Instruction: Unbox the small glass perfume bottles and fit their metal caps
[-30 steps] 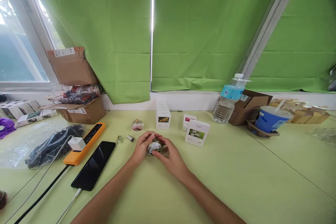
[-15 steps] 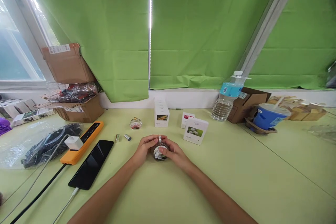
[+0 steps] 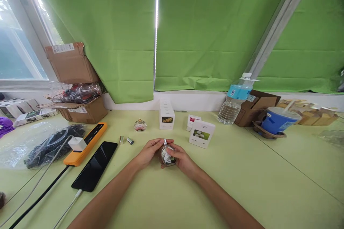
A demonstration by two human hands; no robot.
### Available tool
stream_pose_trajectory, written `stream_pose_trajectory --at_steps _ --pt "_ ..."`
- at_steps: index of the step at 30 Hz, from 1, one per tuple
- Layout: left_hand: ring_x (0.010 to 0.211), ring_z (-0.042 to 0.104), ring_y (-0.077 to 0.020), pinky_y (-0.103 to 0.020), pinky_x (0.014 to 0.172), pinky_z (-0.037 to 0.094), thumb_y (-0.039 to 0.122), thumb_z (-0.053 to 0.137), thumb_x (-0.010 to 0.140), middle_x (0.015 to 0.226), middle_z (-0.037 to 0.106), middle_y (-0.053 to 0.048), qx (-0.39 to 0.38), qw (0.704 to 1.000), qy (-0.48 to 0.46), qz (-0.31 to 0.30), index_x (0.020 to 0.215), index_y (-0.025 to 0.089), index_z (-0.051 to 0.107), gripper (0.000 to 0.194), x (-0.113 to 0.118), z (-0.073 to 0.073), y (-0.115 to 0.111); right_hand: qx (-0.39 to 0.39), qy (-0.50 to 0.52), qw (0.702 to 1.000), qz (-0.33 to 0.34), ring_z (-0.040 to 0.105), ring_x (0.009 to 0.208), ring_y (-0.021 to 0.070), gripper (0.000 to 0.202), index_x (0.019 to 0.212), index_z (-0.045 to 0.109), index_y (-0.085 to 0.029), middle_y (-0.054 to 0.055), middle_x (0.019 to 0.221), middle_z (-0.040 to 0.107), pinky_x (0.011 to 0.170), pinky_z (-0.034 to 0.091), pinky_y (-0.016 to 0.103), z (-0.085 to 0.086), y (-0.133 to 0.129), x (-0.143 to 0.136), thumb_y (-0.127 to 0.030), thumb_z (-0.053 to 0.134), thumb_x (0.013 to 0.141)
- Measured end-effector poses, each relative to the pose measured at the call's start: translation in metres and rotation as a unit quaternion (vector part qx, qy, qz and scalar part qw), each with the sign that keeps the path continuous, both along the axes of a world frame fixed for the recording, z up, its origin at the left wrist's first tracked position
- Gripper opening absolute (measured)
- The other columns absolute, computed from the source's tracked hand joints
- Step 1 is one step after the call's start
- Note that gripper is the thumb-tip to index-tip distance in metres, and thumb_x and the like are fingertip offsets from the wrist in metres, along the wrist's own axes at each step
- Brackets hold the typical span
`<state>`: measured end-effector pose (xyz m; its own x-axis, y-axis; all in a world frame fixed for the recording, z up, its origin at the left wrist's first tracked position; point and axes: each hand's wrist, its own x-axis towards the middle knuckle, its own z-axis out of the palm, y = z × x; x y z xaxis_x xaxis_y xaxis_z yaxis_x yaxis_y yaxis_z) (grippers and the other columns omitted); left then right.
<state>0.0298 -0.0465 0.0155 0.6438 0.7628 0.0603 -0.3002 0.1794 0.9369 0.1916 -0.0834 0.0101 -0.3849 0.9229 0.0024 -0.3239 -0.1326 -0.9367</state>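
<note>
A round, flat perfume bottle (image 3: 168,159) with a white-flower label and a silver spray neck is held between my hands, low over the table and tilted a little. My left hand (image 3: 148,153) is closed at its left side, with thumb and fingertips by the neck. From the right, my right hand (image 3: 185,161) grips it, the thumb lying on the front of the glass. Two small caps, one pale gold cap (image 3: 122,140) and one silver-grey cap (image 3: 130,141), lie left of my hands. Farther back stands another perfume bottle (image 3: 140,125) with a pink-flower label.
Behind are a row of white boxes (image 3: 167,121), a white-flower box (image 3: 202,135) and a small pink-print box (image 3: 192,122). A phone (image 3: 95,165) and orange power strip (image 3: 94,139) lie left; a water bottle (image 3: 233,102) and blue cup (image 3: 279,121) stand right.
The perfume bottle has tilted and turned slightly in my hands, so more of its flower label shows. My right thumb has shifted up on the glass. The whole view has moved slightly.
</note>
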Motion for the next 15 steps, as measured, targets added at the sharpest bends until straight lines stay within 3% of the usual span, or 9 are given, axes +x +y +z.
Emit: stream_pose_trajectory --at_steps 10,15 --pt "0.081 0.066 -0.0232 -0.028 0.062 0.051 0.047 0.065 0.080 0.102 0.070 -0.015 -0.040 0.997 -0.013 0.058 0.101 0.013 0.072 0.041 0.001 -0.002 0.003 0.014 -0.061 0.996 -0.070 0.060 0.067 0.0191 0.041 0.101 0.065 -0.020 0.002 0.079 0.063 0.056 0.057 0.036 0.002 -0.004 -0.010 -0.052 0.070 0.075" --pt "0.069 0.064 -0.0193 -0.028 0.060 0.049 0.051 0.067 0.076 0.083 0.070 -0.010 -0.067 0.991 -0.029 0.113 0.088 0.013 0.071 0.040 0.009 -0.009 0.001 0.008 -0.094 0.990 -0.105 0.062 0.071 0.0212 0.043 0.100 0.066 -0.020 0.003 0.083 0.064 0.051 0.058 0.035 -0.004 0.001 -0.013 -0.053 0.071 0.073"
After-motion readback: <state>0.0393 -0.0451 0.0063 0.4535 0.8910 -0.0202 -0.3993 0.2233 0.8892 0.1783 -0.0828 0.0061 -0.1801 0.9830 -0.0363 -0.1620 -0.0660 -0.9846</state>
